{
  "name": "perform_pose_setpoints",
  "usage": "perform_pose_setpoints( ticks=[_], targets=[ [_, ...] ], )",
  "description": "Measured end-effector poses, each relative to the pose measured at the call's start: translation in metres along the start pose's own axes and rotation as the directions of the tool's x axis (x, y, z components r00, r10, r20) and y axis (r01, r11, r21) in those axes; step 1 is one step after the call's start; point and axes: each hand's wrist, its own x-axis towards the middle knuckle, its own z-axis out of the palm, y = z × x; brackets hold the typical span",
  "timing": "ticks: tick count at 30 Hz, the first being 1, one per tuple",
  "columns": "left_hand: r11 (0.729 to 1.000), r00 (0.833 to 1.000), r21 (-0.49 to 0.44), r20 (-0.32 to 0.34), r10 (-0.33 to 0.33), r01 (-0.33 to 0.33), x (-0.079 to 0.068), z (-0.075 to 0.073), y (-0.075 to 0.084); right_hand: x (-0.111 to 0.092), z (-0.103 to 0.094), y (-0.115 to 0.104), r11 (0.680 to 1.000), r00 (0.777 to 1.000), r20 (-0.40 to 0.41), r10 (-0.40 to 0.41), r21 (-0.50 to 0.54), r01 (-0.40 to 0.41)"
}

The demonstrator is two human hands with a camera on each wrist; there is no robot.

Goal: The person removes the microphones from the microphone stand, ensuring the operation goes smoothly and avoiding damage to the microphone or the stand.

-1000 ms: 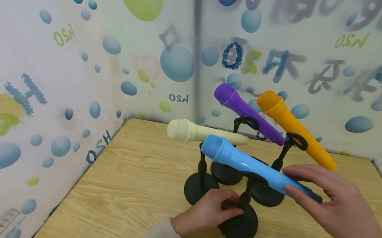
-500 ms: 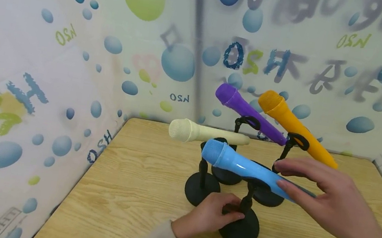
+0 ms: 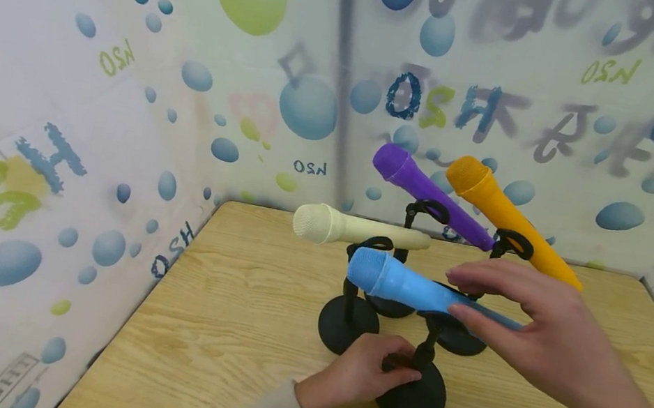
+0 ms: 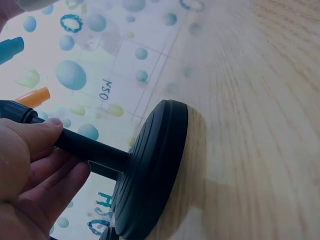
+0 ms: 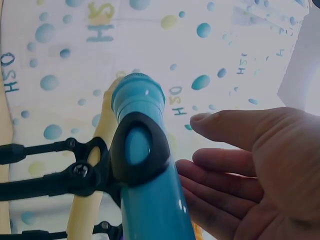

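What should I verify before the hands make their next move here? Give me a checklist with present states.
1. Blue microphone seated in its holder ring: ok; the right wrist view shows the ring around its body.
2. Front stand steadied: ok; the left hand grips its pole.
3. Right hand off the blue microphone: cannot tell; its fingers lie close alongside, contact unclear.
4. Purple microphone and orange microphone in their holders: ok.
5. Left hand clear, should withdrawing come next: not ok; its thumb and fingers hold the pole.
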Motion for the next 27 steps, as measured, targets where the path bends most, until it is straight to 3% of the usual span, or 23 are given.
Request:
perform_pose_setpoints(
  ticks=[9, 20, 27],
  targets=[
    [1.0, 1.0, -0.016, -0.016, 0.01, -0.01, -0.004, 0.001, 0.001, 0.012, 0.006, -0.009, 0.999, 0.998, 0.056, -0.03, -0.015, 0.031],
    [0.999, 0.999, -0.038, -0.04, 0.001, -0.002, -0.007, 0.002, 0.003, 0.022, 0.016, -0.014, 0.997, 0.994, 0.065, -0.082, 0.021, 0.081],
    [0.999, 0.999, -0.036, -0.037, 0.001, -0.003, -0.008, 0.003, 0.005, 0.023, 0.019, -0.016, 0.997, 0.993, 0.088, -0.075, 0.016, 0.074]
  ],
)
